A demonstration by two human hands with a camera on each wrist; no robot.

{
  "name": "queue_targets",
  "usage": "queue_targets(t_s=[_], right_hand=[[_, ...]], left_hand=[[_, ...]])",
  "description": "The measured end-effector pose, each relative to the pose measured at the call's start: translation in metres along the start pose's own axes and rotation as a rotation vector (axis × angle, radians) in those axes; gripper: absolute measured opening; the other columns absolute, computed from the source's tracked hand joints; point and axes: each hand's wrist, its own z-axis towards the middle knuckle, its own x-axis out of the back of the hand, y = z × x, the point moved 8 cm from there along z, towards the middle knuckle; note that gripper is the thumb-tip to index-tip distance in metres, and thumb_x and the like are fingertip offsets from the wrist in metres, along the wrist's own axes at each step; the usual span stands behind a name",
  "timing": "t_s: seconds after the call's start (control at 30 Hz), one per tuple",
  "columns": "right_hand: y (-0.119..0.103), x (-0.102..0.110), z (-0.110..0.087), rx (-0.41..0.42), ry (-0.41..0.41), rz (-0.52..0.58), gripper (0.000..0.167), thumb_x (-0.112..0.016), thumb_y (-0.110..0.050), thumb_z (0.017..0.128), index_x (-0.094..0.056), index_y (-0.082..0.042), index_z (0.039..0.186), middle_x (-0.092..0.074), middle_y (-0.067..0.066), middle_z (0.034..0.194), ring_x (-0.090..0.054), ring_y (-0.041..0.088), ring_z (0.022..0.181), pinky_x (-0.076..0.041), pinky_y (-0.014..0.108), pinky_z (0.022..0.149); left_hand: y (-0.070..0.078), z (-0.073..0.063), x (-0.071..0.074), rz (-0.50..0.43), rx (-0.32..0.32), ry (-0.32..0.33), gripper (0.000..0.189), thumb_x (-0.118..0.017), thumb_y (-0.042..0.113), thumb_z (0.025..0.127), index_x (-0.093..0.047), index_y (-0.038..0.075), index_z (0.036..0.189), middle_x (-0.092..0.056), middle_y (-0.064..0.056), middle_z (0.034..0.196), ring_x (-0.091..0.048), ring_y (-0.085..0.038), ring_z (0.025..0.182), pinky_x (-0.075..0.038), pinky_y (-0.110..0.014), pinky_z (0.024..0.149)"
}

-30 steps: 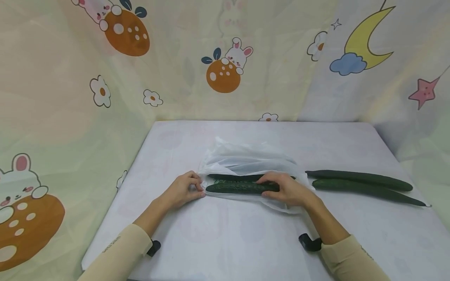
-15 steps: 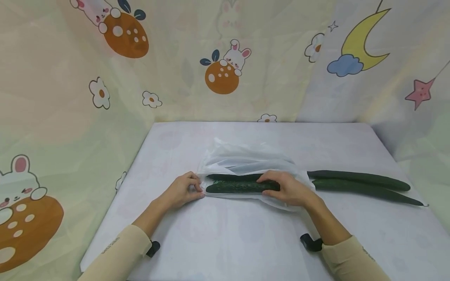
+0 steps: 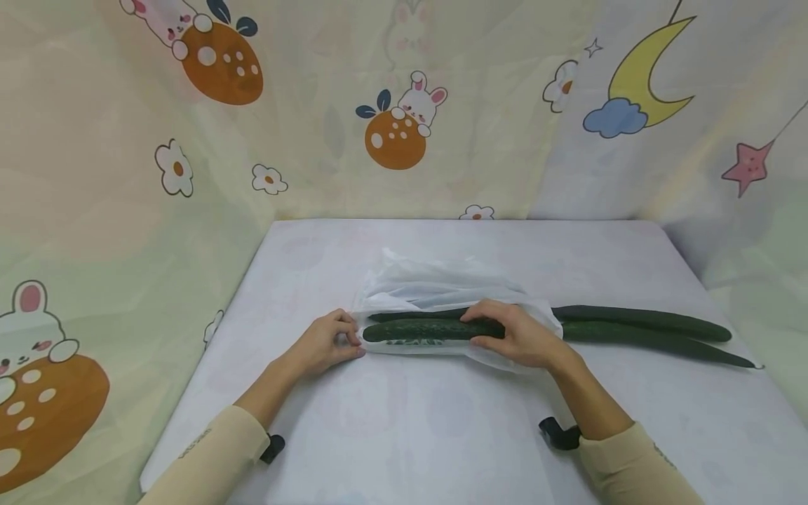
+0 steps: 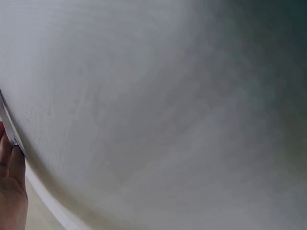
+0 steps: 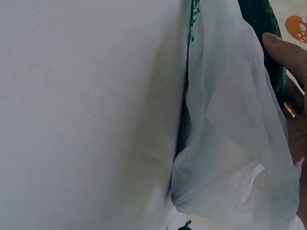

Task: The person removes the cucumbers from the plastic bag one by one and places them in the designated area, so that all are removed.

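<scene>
A thin white plastic bag [image 3: 442, 280] lies on the table, its opening gathered back round two dark green cucumbers. My right hand [image 3: 520, 335] grips the front cucumber [image 3: 419, 330] near its right part, thumb on the near side and fingers over the top. In the right wrist view, the thumb [image 5: 285, 52] presses on its dark skin above the crumpled bag. Behind it lies the other cucumber [image 3: 404, 315], partly covered by the front one and my fingers. At the left end, my left hand [image 3: 325, 341] pinches the bag's edge between thumb and fingers.
Two more long cucumbers, a back one [image 3: 650, 320] and a front one [image 3: 656, 342], lie side by side to the right of the bag. The white-covered table [image 3: 404, 428] meets a printed cloth backdrop [image 3: 303, 105] behind and at both sides.
The front cucumber has shifted slightly back and left with my right hand, uncovering green print on the bag below it. My left hand keeps its place at the bag's edge.
</scene>
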Motion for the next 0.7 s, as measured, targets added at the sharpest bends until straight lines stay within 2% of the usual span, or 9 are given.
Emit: queue_targets(t_s=[0.2,0.43,0.7], right_hand=[[-0.005,0.005,0.002,0.018,0.022,0.014,0.041,-0.08,-0.01,0.09,-0.065,-0.02,0.127,-0.066,-0.008,0.127,-0.061,0.015,0.122,-0.05,0.04,0.103],[-0.01,0.012,0.006,0.046,0.039,0.027,0.04,-0.079,-0.009,0.09,-0.065,-0.018,0.126,-0.066,-0.007,0.127,-0.061,0.016,0.121,-0.049,0.035,0.105],[-0.024,0.025,0.019,0.119,0.067,0.01,0.04,-0.078,-0.007,0.091,-0.063,-0.017,0.128,-0.065,-0.004,0.126,-0.061,0.015,0.118,-0.052,0.041,0.099]], left_hand=[[0.0,0.0,0.0,-0.002,-0.005,0.0,0.016,-0.088,0.026,0.084,-0.073,0.027,0.079,-0.062,0.005,0.109,-0.062,-0.02,0.112,-0.05,-0.044,0.101],[-0.001,0.0,-0.001,-0.007,0.011,0.001,0.017,-0.088,0.025,0.084,-0.071,0.028,0.078,-0.062,0.006,0.11,-0.062,-0.022,0.115,-0.049,-0.045,0.103],[-0.001,0.0,-0.001,0.006,0.018,-0.005,0.016,-0.087,0.026,0.084,-0.071,0.027,0.079,-0.062,0.004,0.116,-0.062,-0.022,0.118,-0.048,-0.045,0.105]])
